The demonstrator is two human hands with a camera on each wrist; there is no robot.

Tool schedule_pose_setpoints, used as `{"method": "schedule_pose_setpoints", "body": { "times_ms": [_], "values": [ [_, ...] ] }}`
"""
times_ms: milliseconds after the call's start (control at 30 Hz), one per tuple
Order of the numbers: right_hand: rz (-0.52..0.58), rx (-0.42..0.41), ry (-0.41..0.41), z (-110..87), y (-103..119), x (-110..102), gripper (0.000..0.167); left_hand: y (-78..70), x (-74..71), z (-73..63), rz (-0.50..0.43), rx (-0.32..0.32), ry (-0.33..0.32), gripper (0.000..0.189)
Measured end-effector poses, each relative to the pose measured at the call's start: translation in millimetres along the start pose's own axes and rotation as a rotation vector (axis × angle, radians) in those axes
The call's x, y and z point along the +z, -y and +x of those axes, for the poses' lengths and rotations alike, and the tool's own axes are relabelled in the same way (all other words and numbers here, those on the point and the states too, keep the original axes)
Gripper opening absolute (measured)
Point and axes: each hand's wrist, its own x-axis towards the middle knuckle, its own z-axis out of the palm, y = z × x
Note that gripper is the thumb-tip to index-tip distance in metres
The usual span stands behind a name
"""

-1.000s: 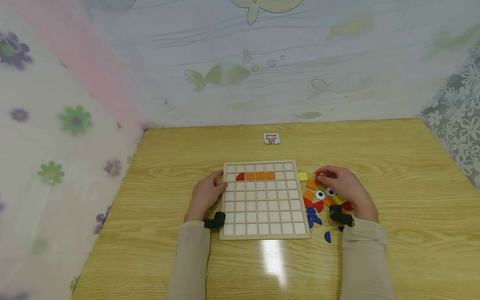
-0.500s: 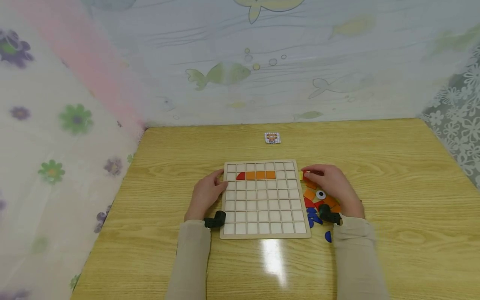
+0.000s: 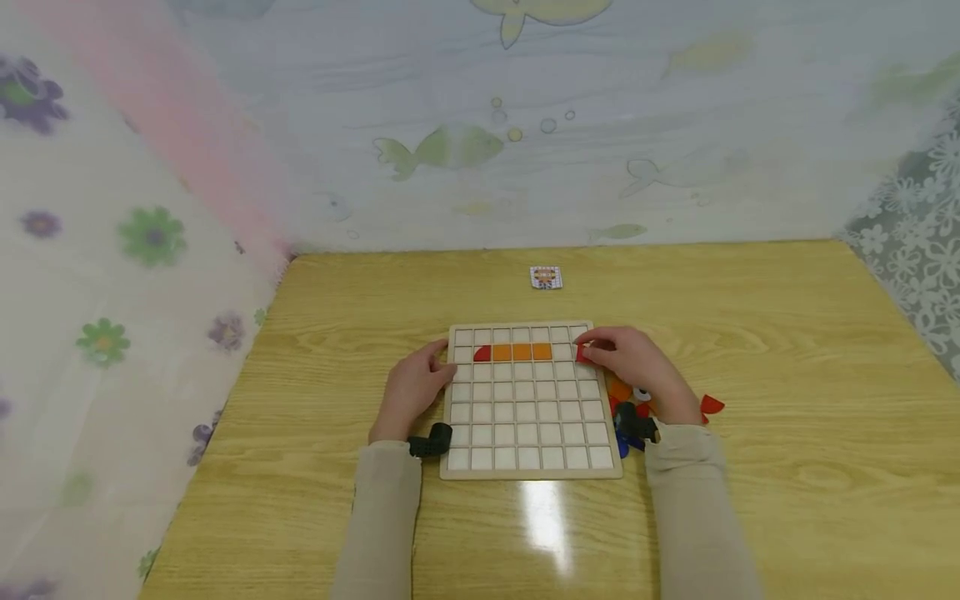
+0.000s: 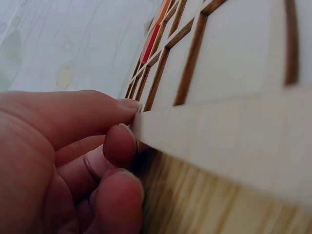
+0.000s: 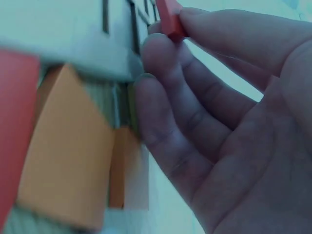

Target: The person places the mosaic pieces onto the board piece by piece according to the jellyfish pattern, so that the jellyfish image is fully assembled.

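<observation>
A wooden grid board (image 3: 527,412) lies on the table, its second row holding a red quarter-circle tile (image 3: 483,354) and three orange square tiles (image 3: 522,352) side by side. At the board's left edge, my left hand (image 3: 408,390) grips the rim, thumb on the frame and fingers curled against its side in the left wrist view. Over the upper right cells, my right hand (image 3: 639,371) pinches a small red tile (image 5: 170,20) between thumb and fingertips. The fingers partly cover that tile's outline.
Right of the board, partly under my right wrist, loose pieces lie heaped: orange tiles (image 3: 619,389), a round eye piece (image 3: 641,393), blue pieces (image 3: 622,447). A red tile (image 3: 712,405) sits farther right. A small patterned card (image 3: 546,277) lies behind the board.
My right hand has carried the red tile leftward from the loose pieces to over the board's right columns. My left hand has stayed at the board's edge.
</observation>
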Motion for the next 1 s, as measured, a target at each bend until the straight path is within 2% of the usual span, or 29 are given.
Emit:
{"method": "schedule_pose_setpoints", "body": {
  "times_ms": [133,333,633,1000],
  "values": [
    [-0.019,-0.029,0.021,4.5,5,4,0.025,-0.5,1.5,-1.5,0.011,-0.004,-0.011,0.046],
    [-0.03,-0.009,0.042,13.0,10,9,0.024,-1.1,1.7,-1.8,0.019,-0.003,-0.002,0.046],
    [-0.054,0.003,-0.031,20.3,17,17,0.02,-1.2,-1.1,-1.2,0.025,0.001,-0.007,0.045],
    [-0.08,0.016,-0.056,22.7,21,20,0.017,-0.3,-1.3,0.3,0.028,0.005,-0.018,0.043]
  ]
}}
